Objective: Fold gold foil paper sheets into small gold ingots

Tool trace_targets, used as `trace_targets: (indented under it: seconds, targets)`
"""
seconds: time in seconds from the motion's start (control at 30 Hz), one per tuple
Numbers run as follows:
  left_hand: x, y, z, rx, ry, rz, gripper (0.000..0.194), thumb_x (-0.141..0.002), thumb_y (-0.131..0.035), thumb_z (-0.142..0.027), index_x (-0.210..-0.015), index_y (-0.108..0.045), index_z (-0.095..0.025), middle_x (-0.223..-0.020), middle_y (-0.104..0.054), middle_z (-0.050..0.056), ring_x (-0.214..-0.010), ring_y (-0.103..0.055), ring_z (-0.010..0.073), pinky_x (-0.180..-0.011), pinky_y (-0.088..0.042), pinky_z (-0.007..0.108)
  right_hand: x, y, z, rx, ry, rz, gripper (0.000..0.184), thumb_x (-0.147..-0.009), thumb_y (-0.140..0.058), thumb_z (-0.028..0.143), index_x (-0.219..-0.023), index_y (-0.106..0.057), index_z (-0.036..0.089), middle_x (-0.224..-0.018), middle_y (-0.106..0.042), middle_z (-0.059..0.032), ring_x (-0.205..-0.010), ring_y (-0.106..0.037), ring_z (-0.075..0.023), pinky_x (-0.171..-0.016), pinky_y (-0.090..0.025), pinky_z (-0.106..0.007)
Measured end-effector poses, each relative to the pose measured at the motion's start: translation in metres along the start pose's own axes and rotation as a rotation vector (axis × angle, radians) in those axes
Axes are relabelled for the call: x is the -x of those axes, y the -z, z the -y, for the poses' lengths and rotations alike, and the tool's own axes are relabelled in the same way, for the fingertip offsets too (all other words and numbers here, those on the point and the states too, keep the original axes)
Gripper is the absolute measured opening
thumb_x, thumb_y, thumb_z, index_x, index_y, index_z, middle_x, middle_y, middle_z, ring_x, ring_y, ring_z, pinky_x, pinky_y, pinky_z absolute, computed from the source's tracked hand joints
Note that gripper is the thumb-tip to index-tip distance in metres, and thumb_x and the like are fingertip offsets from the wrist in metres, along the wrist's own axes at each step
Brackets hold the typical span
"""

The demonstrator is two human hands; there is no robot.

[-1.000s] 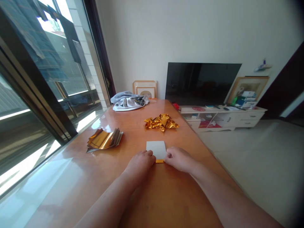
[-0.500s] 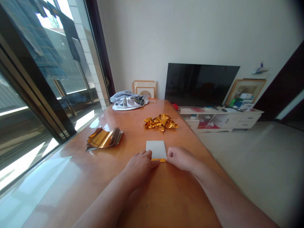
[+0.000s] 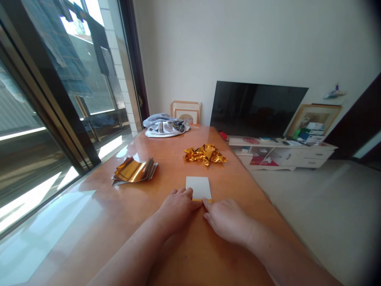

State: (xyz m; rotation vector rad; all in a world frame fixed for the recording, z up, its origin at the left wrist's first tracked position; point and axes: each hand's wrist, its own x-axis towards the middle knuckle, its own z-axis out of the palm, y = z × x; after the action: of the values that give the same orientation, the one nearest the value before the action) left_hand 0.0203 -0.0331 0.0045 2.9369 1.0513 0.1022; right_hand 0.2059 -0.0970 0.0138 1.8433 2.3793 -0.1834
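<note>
A small sheet of gold foil paper (image 3: pixel 198 187) lies on the table, pale side up, with a narrow gold fold along its near edge. My left hand (image 3: pixel 178 204) holds the sheet at its near left corner, its thumb along the fold and its fingers bent over the left side. At the near right, my right hand (image 3: pixel 226 218) touches the fold with an outstretched index finger; its thumb is apart, below the edge. The other right-hand fingers are partly hidden.
A stack of gold foil sheets (image 3: pixel 133 171) lies to the left on the wooden table (image 3: pixel 166 165). Beyond the sheet sits a pile of folded gold foil pieces (image 3: pixel 205 154). Grey cloth (image 3: pixel 166 126) is heaped at the far end. The table's right edge runs near my right arm.
My right hand has slid left along the fold, from the right corner toward my left thumb, and its index finger has straightened. The gold strip looks narrower. The view has shifted slightly.
</note>
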Motion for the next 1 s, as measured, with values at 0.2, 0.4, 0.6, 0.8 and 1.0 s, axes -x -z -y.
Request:
trace_targets:
  seconds: [0.2,0.4,0.6,0.8,1.0]
  targets:
    - [0.002,0.005,-0.003,0.007,0.017,-0.013,0.031,-0.098,-0.045,-0.037,-0.114,-0.072,-0.036,-0.096,-0.058,0.009,-0.091,-0.057,0.0246,-0.077,-0.04,0.037,0.006,0.003,-0.002,0.049,-0.033,0.08,0.061,-0.099,-0.044,0.039,-0.152,-0.042,0.009,-0.105,-0.074,-0.0232,-0.097,-0.071,-0.0344,-0.077,-0.05,-0.039]
    - [0.002,0.01,-0.006,-0.008,0.017,0.012,0.028,-0.096,-0.048,-0.034,-0.109,-0.073,-0.033,-0.096,-0.059,0.009,-0.091,-0.057,0.024,-0.078,-0.039,0.037,0.015,0.011,-0.006,0.052,-0.05,0.086,0.056,-0.096,-0.048,0.038,-0.145,-0.051,0.01,-0.104,-0.075,-0.0223,-0.096,-0.071,-0.0358,-0.076,-0.05,-0.04]
    - [0.002,0.01,-0.008,-0.018,0.025,0.002,0.031,-0.099,-0.043,-0.038,-0.108,-0.072,-0.031,-0.095,-0.059,0.009,-0.088,-0.058,0.0234,-0.079,-0.04,0.037,0.015,0.018,-0.016,0.004,-0.092,0.018,0.04,-0.097,-0.045,0.043,-0.115,-0.07,0.017,-0.101,-0.075,-0.0188,-0.094,-0.071,-0.0351,-0.077,-0.048,-0.04]
    - [0.003,0.005,-0.009,-0.036,0.029,-0.027,0.034,-0.1,-0.04,-0.04,-0.112,-0.071,-0.033,-0.096,-0.059,0.009,-0.089,-0.058,0.0239,-0.079,-0.039,0.038,0.01,0.014,-0.016,-0.038,-0.015,0.019,0.044,-0.097,-0.045,0.045,-0.13,-0.064,0.023,-0.102,-0.076,-0.0156,-0.095,-0.071,-0.033,-0.078,-0.047,-0.038]
    - [0.002,0.004,-0.015,-0.054,0.039,-0.021,0.036,-0.099,-0.045,-0.041,-0.131,-0.062,-0.041,-0.102,-0.06,0.01,-0.093,-0.057,0.0247,-0.08,-0.039,0.039,0.009,0.009,-0.012,-0.013,0.001,0.026,0.048,-0.096,-0.046,0.044,-0.135,-0.06,0.019,-0.102,-0.076,-0.018,-0.095,-0.071,-0.0354,-0.077,-0.048,-0.041]
